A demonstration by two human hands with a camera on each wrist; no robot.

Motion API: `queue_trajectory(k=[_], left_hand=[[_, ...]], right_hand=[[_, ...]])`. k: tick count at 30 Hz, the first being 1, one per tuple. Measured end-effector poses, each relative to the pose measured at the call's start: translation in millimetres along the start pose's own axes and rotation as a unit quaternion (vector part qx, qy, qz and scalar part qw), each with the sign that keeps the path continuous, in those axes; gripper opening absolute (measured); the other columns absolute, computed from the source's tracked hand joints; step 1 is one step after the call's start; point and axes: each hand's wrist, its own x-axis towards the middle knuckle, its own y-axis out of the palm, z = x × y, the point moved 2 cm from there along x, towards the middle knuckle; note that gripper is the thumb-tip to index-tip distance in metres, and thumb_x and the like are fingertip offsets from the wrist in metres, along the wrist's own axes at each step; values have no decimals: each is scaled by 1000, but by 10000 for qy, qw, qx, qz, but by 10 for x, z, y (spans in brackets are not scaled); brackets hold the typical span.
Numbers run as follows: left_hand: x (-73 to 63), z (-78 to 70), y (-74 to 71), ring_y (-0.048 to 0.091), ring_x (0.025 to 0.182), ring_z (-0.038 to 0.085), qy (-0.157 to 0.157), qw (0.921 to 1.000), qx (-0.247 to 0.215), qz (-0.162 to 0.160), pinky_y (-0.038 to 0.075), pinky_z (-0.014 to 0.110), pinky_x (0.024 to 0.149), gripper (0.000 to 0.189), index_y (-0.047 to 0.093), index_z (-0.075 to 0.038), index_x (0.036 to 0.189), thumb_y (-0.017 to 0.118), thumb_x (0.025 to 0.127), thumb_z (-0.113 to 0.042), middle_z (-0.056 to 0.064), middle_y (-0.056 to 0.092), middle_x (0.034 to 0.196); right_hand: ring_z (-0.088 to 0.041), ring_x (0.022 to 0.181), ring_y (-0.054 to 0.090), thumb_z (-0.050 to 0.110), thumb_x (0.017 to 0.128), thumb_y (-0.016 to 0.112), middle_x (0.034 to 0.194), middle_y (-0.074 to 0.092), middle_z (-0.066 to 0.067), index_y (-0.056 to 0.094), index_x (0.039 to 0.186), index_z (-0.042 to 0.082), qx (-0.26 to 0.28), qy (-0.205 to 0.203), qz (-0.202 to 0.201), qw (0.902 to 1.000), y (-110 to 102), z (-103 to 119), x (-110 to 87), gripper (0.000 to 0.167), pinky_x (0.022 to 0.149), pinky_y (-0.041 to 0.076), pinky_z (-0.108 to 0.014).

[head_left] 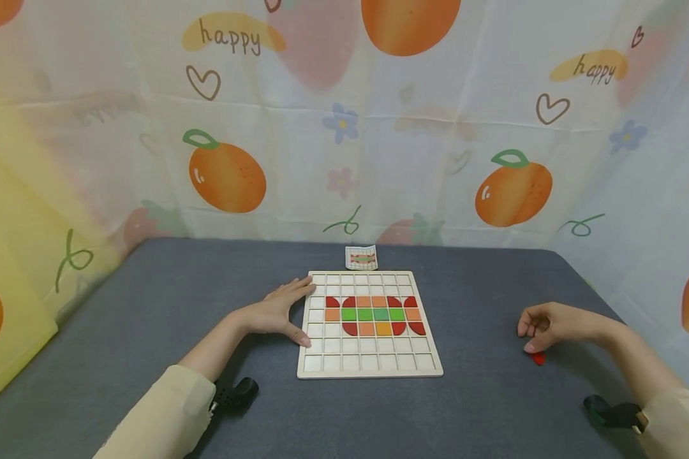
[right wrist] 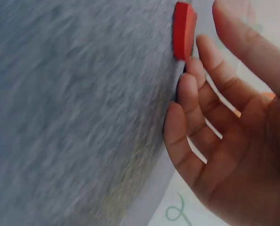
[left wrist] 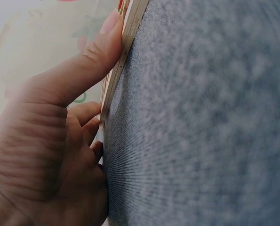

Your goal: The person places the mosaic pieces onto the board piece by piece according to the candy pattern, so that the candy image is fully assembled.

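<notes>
A pale wooden grid board point(head_left: 360, 363) lies on the table, with red rounded pieces point(head_left: 349, 328) and orange and green square tiles point(head_left: 365, 314) set in its middle rows. My left hand point(head_left: 272, 314) rests at the board's left side, thumb and fingers spread along the edge. In the left wrist view, the thumb point(left wrist: 90, 61) lies over that edge. Off to the right, my right hand point(head_left: 565, 322) is low over the table beside a loose red piece point(head_left: 539, 359). The right wrist view has this red piece on the table just past loosely bent fingertips point(right wrist: 189, 84), the thumb apart.
Behind the board's far edge lies a small printed card point(head_left: 361, 258) with a coloured grid pattern. A dark grey table point(head_left: 476, 395) surrounds the board. A fruit-print cloth point(head_left: 298, 172) hangs along its back and sides. Black devices point(head_left: 238, 395) sit at both wrists.
</notes>
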Motion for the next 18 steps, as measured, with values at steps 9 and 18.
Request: queue_trajectory(k=[9,18], left_hand=[[1,-15,3,4,155,44,81,10000,8,0,6,69,120,116,23,-5,157,86,70,-49,16,10,168],[-5,3,-1,4,155,43,24,10000,22,-12,6,69,120,116,23,-5,158,86,70,-48,15,11,168]], right_hand=[[-18,82,42,11,82,78,99,47,-8,57,104,2,-170,-290,134,9993,35,-50,-118,32,63,35,-28],[-15,82,45,18,79,80,95,50,-7,60,96,6,-423,-373,-68,9984,59,-69,-98,29,63,36,-27]])
